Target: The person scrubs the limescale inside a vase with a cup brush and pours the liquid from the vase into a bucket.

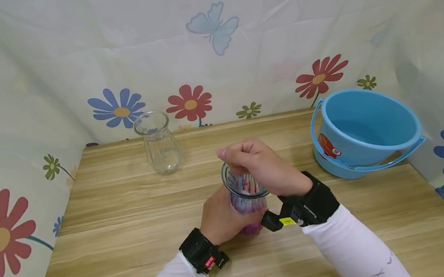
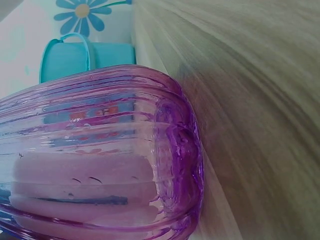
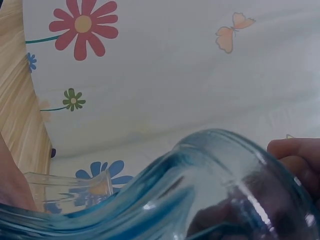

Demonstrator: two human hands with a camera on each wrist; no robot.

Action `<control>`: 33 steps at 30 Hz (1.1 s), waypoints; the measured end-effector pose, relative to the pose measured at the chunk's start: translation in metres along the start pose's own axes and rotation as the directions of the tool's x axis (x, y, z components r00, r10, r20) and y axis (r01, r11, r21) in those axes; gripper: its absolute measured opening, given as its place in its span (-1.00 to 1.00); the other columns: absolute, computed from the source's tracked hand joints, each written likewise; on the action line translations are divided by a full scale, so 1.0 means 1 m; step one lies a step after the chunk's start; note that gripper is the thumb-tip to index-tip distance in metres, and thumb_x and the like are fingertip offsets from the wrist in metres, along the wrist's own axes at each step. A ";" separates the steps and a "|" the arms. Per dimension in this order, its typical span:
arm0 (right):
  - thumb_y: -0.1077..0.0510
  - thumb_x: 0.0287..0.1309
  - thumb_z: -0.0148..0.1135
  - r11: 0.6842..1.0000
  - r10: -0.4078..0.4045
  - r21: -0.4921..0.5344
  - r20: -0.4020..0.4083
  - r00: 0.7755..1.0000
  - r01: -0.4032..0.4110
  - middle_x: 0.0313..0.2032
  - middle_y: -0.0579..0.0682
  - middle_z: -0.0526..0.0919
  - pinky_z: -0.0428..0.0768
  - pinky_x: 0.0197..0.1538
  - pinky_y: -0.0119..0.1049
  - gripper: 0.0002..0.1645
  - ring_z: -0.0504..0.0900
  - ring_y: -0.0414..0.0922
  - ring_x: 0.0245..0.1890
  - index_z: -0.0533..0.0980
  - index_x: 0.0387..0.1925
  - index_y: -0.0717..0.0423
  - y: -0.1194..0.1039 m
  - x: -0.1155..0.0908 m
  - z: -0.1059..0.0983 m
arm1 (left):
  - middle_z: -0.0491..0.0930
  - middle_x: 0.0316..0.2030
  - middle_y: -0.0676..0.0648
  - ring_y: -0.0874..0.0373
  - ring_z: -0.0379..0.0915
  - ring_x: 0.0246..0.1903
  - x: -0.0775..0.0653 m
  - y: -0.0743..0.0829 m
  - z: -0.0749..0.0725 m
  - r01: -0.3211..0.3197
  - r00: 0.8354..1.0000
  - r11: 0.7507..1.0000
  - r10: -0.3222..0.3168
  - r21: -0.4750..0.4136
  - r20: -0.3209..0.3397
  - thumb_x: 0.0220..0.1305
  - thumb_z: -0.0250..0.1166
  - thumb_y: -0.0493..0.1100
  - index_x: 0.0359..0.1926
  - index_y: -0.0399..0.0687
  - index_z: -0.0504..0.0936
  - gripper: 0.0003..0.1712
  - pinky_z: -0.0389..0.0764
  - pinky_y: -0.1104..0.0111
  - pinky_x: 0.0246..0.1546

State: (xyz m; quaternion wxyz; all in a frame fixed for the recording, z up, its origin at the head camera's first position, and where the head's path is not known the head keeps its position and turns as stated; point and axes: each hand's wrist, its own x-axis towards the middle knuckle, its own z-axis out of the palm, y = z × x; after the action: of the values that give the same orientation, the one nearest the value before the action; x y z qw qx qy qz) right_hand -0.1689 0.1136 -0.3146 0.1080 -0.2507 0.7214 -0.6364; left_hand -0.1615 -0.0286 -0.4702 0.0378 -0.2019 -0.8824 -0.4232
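Note:
A ribbed glass vase (image 1: 249, 205), blue at its flared rim and purple at its base, stands upright on the wood-grain table. My left hand (image 1: 221, 215) grips its body from the left; fingers show pink through the glass (image 2: 175, 150) in the left wrist view. Over the mouth is my right hand (image 1: 256, 162), with its fingers curled down at the rim. Some of those fingers (image 3: 295, 155) show beyond the blue rim (image 3: 220, 137) in the right wrist view. Whether they hold anything is hidden by the hand and the tinted glass.
A clear glass vase (image 1: 163, 148) stands at the back left of the table (image 1: 131, 220). At the right is a light-blue bucket (image 1: 348, 140) with its handle lowered toward the front. Flower-printed sheeting (image 1: 152, 54) hangs at the back and on both sides.

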 end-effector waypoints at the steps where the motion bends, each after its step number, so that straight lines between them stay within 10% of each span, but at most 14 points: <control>1: 0.08 0.59 -0.04 1.000 -0.001 -0.003 0.006 1.000 0.001 -0.63 -0.06 0.11 0.16 -0.36 -0.25 -0.39 0.11 -0.04 -0.58 0.19 -0.68 0.19 0.000 0.000 0.000 | 0.68 -0.24 0.22 0.33 0.60 -0.31 0.000 0.000 0.000 0.001 1.000 1.000 -0.001 0.000 -0.003 -0.08 0.53 0.38 0.01 0.23 0.56 -0.32 0.63 0.37 -0.30; 33: 0.15 0.55 -0.02 0.991 -0.132 -0.038 -0.107 0.986 0.128 -0.65 0.02 0.08 0.21 -0.34 -0.20 -0.39 0.18 -0.01 -0.57 0.16 -0.71 0.19 -0.018 -0.016 -0.005 | 0.71 -0.11 0.18 0.30 0.65 -0.21 -0.003 0.000 0.000 0.049 0.999 0.998 -0.048 -0.051 0.002 -0.11 0.54 0.49 0.14 0.22 0.52 -0.14 0.70 0.33 -0.16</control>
State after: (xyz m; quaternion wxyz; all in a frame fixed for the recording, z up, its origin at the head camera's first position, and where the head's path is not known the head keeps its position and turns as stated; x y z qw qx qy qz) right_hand -0.1530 0.1246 -0.2989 0.0228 -0.2639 0.7182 -0.6435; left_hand -0.1587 -0.0291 -0.4707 0.0222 -0.1814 -0.8760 -0.4463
